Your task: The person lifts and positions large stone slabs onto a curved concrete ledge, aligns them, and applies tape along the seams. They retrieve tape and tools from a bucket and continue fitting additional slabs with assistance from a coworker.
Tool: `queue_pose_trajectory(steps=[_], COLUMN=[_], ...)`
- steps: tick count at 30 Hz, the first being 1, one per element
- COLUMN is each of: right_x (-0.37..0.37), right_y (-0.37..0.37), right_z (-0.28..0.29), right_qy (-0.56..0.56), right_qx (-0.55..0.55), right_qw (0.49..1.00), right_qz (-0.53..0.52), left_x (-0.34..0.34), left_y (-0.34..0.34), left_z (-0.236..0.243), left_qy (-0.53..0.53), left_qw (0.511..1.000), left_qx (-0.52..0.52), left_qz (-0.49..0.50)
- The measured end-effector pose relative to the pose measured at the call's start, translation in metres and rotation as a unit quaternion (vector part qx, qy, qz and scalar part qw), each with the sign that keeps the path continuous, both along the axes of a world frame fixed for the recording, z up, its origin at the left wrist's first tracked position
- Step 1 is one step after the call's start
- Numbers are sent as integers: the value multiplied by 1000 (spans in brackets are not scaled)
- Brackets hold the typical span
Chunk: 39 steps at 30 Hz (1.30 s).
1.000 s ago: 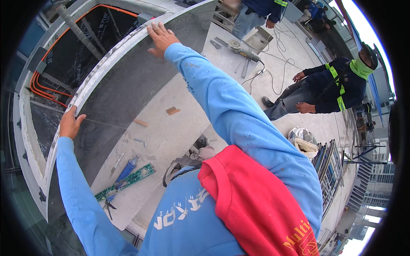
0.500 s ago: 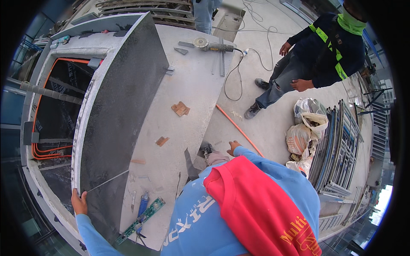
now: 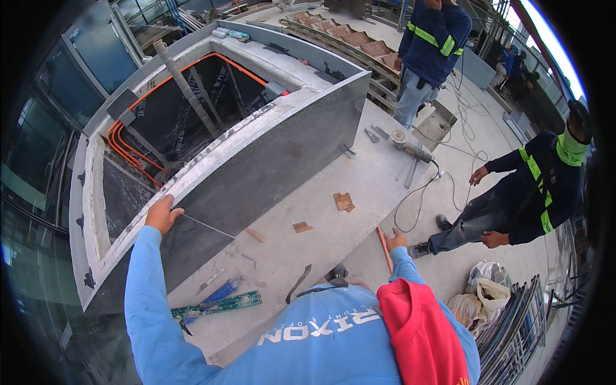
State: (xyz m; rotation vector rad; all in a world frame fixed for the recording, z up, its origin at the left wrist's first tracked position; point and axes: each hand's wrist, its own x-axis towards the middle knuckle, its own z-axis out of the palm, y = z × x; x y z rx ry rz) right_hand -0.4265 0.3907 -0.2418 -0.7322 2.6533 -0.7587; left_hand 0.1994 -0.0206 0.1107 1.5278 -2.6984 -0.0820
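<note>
My left hand (image 3: 163, 215) grips the pale rim (image 3: 221, 156) of a long, dark grey-faced wall, with the fingers over the top and the thumb on the near side. A thin light line (image 3: 208, 226) runs down the grey face from beside that thumb; whether it is a seam or a thin strip I cannot tell. My right hand (image 3: 395, 240) hangs empty with fingers apart, near an orange pipe (image 3: 384, 249) on the floor. Below my left arm lie a green level-like bar (image 3: 224, 304) and a blue caulking gun (image 3: 221, 291).
An angle grinder (image 3: 410, 146) with its cord lies on the pale slab, near brown scraps (image 3: 344, 201). Behind the rim is a dark pit (image 3: 186, 102) with orange conduits. One person (image 3: 532, 186) stands right, another (image 3: 427, 51) farther back. Sacks (image 3: 491, 295) and metal poles (image 3: 513, 321) lie at right.
My view has swung left and up, bringing more of the pit and the second person into sight. My left hand stays on the rim; my right hand remains empty.
</note>
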Motion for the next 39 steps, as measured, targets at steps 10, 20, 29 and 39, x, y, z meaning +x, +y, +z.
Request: queue_pose_trajectory(steps=[10,20,29,39], right_x=[111,231,307,511], right_y=[119,377,506,534], right_z=[1,-58,-65,-29], right_qy=[-61,-205,-193,-297], right_qx=[74,112,-54,110], right_qw=[995,829,604,669], right_qz=[1,-509,-772,-672], left_x=[-11,-23,40,24], left_y=[-19,78,-58,-12], left_z=[-25,4,-44,-30], left_qy=[25,31,-118,-50], left_qw=[994,983,940,957], left_qx=[32,-80,-150,-161], left_qz=[-102,-164,-282,-238])
